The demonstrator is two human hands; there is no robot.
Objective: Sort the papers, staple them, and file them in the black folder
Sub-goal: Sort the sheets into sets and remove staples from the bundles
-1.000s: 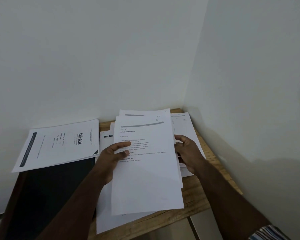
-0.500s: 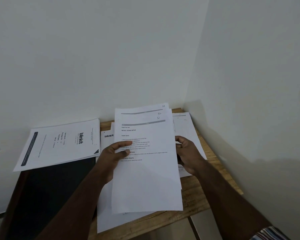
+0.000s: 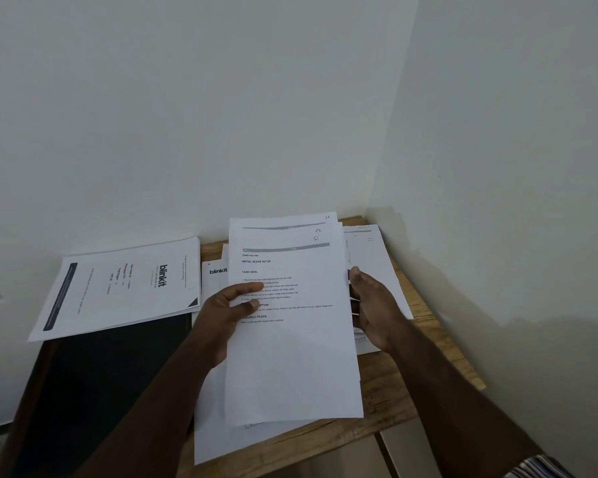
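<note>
The left hand [image 3: 227, 313] grips the left edge of a small sheaf of white printed sheets [image 3: 290, 339], thumb curled over the top page's text and fingers behind. The right hand [image 3: 373, 308] is clamped on the sheaf's right edge, thumb toward the front and fingers hidden behind the paper. The pages are fanned — stepped top edges show handwritten marks at the far right corner, so they look ordered but not yet squared.

To finish this step well, I would loosen both grips slightly, tap the sheaf's near edge on the wooden bench [image 3: 387, 391] until the corners meet, then pinch firmly before stapling. No stapler is in view.

More loose white sheets [image 3: 377, 267] lie under and to the right. The black folder [image 3: 94, 381] lies at the left, a white Blinkit-headed stack [image 3: 118, 288] overlapping its far edge.
</note>
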